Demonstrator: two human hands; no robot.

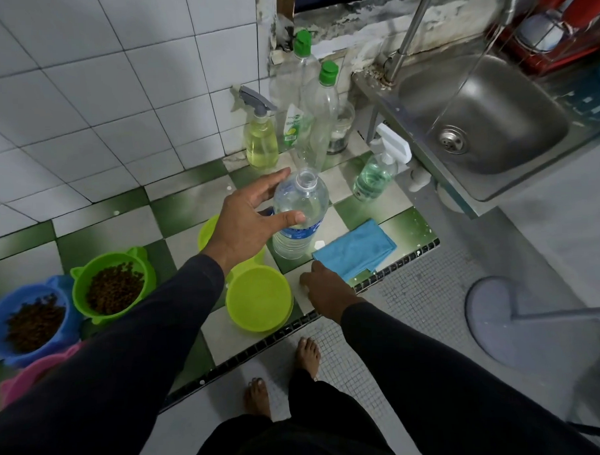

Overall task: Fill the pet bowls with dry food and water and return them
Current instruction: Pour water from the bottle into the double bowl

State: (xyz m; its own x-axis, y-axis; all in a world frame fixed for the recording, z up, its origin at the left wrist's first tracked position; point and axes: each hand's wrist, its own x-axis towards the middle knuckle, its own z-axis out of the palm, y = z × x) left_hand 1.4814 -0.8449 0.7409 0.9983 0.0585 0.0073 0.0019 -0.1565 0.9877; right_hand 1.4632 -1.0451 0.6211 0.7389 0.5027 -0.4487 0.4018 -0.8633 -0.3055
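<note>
An uncapped clear water bottle (300,224) with a blue label stands on the green-and-white tiled counter (128,216). My left hand (247,222) reaches around it with spread fingers, the thumb against its side. My right hand (328,291) rests fingers-down on the counter edge beside a blue cloth (357,247); its fingertips are hidden. A lime bowl (260,296) holding no food sits at the front edge, and a second one (206,230) shows behind my left wrist. A green bowl (113,288) and a blue bowl (33,321) hold brown kibble. A pink bowl (31,373) peeks from under my sleeve.
Spray bottles (261,140) and green-capped bottles (317,124) stand against the tiled wall. A soap dispenser (375,177) is by the steel sink (485,118) at right. A fan base (499,322) sits on the floor beside my bare feet (306,356).
</note>
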